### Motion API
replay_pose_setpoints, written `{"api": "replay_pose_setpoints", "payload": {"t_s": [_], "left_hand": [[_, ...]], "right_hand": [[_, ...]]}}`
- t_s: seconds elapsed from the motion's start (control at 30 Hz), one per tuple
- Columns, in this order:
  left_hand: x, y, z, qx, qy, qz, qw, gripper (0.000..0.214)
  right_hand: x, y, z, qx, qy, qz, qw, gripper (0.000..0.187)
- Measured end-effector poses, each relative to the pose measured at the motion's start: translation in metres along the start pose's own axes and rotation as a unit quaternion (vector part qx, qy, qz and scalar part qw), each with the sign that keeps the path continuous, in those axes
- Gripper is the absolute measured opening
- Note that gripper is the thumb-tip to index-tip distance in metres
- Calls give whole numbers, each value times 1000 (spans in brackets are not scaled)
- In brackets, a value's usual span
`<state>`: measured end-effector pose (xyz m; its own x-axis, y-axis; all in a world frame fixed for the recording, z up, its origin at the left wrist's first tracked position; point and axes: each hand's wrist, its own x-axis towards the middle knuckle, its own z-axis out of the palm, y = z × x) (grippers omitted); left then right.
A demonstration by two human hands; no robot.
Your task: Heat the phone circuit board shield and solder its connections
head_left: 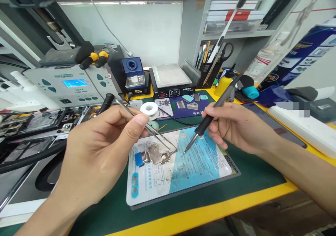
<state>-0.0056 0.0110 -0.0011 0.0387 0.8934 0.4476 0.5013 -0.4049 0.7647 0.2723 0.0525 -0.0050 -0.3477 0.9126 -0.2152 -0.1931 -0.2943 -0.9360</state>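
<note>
My left hand point(102, 152) is closed on a pair of metal tweezers point(160, 137). Their tips meet the right end of a small circuit board point(157, 154), which has a metal shield and a blue-ended flex cable point(141, 158). Whether the tips grip the board or only touch it, I cannot tell. In my right hand point(231, 126) is a black-handled soldering iron point(204, 125), its tip pointing down to the left, a little right of the tweezers' tips. The board lies on a printed white and blue mat point(194, 176).
A solder spool point(149, 110) stands behind the mat. Behind it are a hot plate point(172, 76), a soldering station point(135, 77) reading 355 and a grey rework station point(76, 82). At right stand a yellow bottle point(223, 84), a blue can point(299, 54) and a white power strip point(304, 129).
</note>
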Motion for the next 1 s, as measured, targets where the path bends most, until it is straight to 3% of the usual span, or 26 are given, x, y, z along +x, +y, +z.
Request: {"api": "replay_pose_setpoints", "payload": {"t_s": [1.0], "left_hand": [[-2, 1, 2, 38, 26, 14, 999, 24]], "right_hand": [[0, -1, 1, 7, 4, 4, 1000, 26]]}}
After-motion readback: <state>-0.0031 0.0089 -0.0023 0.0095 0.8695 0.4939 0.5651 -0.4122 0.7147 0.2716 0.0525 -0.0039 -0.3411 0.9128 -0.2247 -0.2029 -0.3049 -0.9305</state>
